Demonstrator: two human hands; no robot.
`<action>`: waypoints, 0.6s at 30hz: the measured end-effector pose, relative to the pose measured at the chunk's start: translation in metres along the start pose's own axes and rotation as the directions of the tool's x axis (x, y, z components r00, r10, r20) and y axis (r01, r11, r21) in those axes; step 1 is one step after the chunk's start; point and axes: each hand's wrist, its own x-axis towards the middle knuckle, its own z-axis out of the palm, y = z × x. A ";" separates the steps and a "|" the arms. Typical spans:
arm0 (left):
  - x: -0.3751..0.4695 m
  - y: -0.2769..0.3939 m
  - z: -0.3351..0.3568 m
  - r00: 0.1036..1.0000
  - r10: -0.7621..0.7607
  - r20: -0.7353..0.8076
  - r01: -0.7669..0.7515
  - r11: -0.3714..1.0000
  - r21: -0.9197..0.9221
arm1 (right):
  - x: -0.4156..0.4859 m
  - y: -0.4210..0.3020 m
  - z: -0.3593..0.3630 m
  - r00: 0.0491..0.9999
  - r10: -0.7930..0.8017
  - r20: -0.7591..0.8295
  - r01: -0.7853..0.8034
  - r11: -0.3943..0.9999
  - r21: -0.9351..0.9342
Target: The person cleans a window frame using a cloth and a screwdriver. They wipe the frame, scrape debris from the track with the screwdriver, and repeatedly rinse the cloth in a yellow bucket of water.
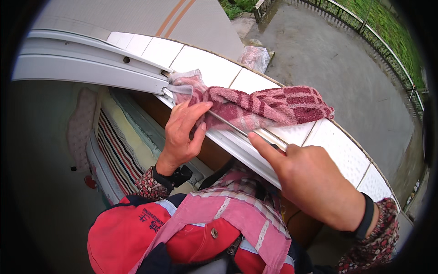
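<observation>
A pink and dark red checked towel (291, 102) lies bunched over the window track (236, 144) and the white tiled sill. My right hand (308, 178) grips the dark handle of a thin metal rod (229, 124), perhaps a screwdriver, with the index finger stretched along its shaft. The rod's far end runs to the towel beside my left hand, and its tip is hidden. My left hand (186, 130) rests at the towel's left part with the thumb and fingers apart, the fingertips touching the cloth near the rod. The end of the white sliding window frame (150, 80) meets the towel.
White tiles (205, 65) form the outer sill, which drops to a concrete yard (335, 68) with a railing. A plastic-wrapped bundle (255, 58) lies outside, below the sill. Indoors, a bed with a striped cover (116, 154) stands at the left, below the window.
</observation>
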 end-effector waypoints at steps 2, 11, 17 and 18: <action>0.001 -0.019 -0.002 0.999 -0.003 -0.041 0.005 0.998 0.062 | 0.019 -0.010 0.025 0.997 0.009 -0.071 -0.006 0.999 0.049; -0.001 -0.021 -0.001 0.998 -0.010 -0.059 0.006 0.997 -0.079 | -0.014 0.000 0.000 0.992 0.059 0.114 -0.065 0.996 0.057; 0.005 -0.031 -0.005 0.992 -0.020 -0.127 0.014 0.999 -0.050 | 0.019 -0.016 0.012 0.998 0.007 -0.063 -0.010 0.999 -0.047; 0.005 -0.041 -0.007 0.987 -0.098 -0.124 0.086 0.991 -0.101 | 0.023 -0.014 0.013 0.999 0.003 -0.043 -0.005 0.999 -0.034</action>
